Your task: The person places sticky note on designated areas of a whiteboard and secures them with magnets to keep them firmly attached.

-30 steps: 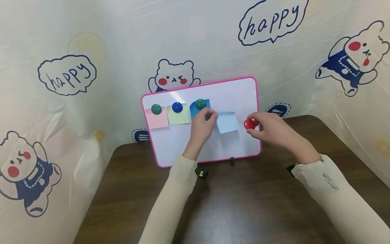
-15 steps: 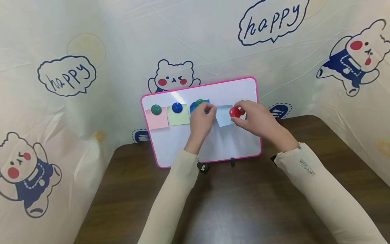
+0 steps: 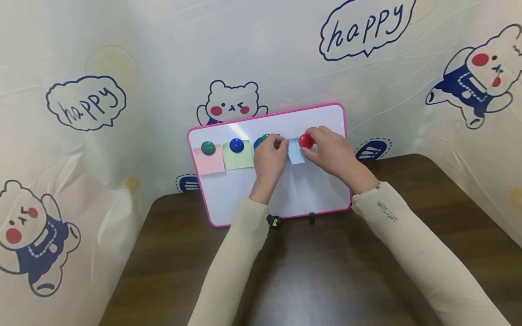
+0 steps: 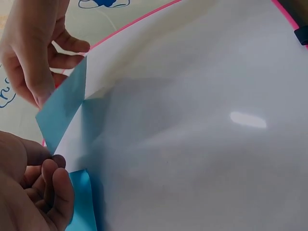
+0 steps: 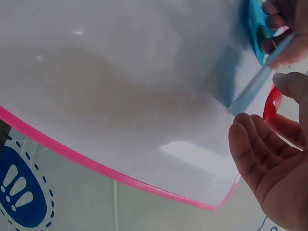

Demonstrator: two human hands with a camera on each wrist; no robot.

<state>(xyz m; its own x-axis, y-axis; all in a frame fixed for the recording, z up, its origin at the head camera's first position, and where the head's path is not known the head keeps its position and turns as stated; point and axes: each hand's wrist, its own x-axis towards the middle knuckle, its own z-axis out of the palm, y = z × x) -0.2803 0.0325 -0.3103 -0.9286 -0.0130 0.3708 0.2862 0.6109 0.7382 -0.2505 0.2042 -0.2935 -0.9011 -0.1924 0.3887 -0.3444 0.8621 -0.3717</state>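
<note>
A light blue sticky note [image 3: 297,156] stands out from the pink-rimmed whiteboard [image 3: 232,194]. My left hand [image 3: 270,163] pinches its left corner between thumb and finger. From the right, my right hand [image 3: 332,153] grips a round red magnet [image 3: 306,141] by its edge, over the note's upper right part. Seen from the right wrist, the note [image 5: 250,94] is nearly edge-on, between the red magnet [image 5: 272,102] and the board. A darker blue note [image 4: 83,202] lies behind my left hand, which mostly hides it and its green magnet in the head view.
On the board's left, a green magnet [image 3: 208,148] sits on a pink note [image 3: 211,165] and a blue magnet [image 3: 236,145] on a pale green note [image 3: 241,159]. The whiteboard leans by a printed curtain [image 3: 163,90] at the back of the brown table [image 3: 302,271].
My right hand has carried the red magnet left and up, from beside the light blue note to over it. The note has risen slightly; my left hand keeps its pinch, nearly still.
</note>
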